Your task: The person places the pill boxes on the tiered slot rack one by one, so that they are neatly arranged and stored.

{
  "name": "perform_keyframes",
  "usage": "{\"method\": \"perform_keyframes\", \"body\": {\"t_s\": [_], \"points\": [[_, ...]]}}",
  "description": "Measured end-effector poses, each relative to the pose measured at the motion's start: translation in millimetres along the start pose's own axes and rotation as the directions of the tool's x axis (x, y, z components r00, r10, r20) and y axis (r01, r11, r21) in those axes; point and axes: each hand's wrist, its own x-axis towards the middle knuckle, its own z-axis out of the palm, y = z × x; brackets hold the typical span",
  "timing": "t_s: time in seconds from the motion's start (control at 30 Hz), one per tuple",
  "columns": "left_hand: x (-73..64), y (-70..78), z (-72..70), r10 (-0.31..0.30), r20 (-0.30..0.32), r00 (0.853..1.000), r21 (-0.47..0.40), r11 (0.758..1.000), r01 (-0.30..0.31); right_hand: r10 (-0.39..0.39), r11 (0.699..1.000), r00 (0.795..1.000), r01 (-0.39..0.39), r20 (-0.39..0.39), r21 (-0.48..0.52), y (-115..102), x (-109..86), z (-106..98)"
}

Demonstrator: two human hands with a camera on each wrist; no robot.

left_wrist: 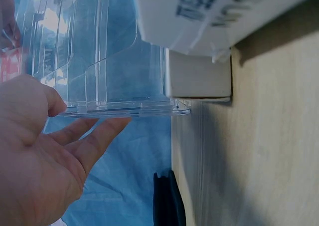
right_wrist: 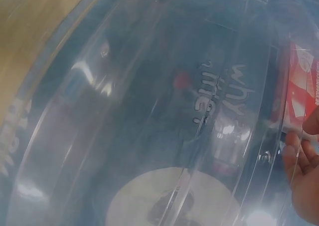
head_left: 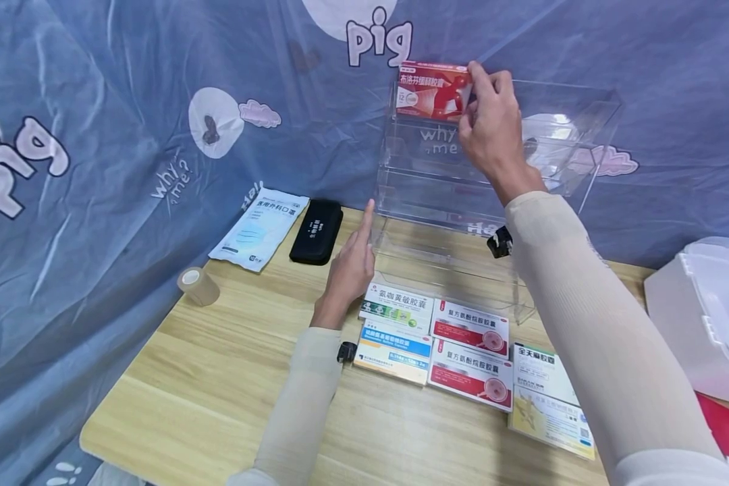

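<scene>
A clear plastic tiered rack (head_left: 449, 169) stands at the back of the table. At the left of its top tier is a red medicine box (head_left: 431, 91) with white Chinese print, its front facing me. My right hand (head_left: 495, 125) grips that box by its right end; fingers and box also show at the edge of the right wrist view. My left hand (head_left: 352, 266) is at the rack's lower left side. In the left wrist view, its thumb lies on one face of the side panel (left_wrist: 109, 111) and the fingers on the other, pinching it.
Before the rack lie a green-and-white box (head_left: 397, 307), a blue-and-orange box (head_left: 393, 351), red-and-white boxes (head_left: 470, 374) and a yellow-and-white box (head_left: 549, 418). Leftward are a mask packet (head_left: 259, 229), a black case (head_left: 317, 233) and a tan roll (head_left: 200, 289). A white bin (head_left: 680, 297) stands right.
</scene>
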Motion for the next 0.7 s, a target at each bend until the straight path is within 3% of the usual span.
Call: {"method": "perform_keyframes", "body": {"t_s": [0.3,0.7], "points": [[0.2,-1.5,0.9,0.008,-0.004,1.000,0.001,1.000,-0.008,0.024,1.000,0.999,-0.024,0.026,0.000,-1,-1.0,3],[0.5,-2.6,0.5,0.009,-0.009,1.000,0.005,1.000,-0.009,0.078,0.993,0.992,-0.068,0.102,-0.092,-11,-1.9,-3]]}}
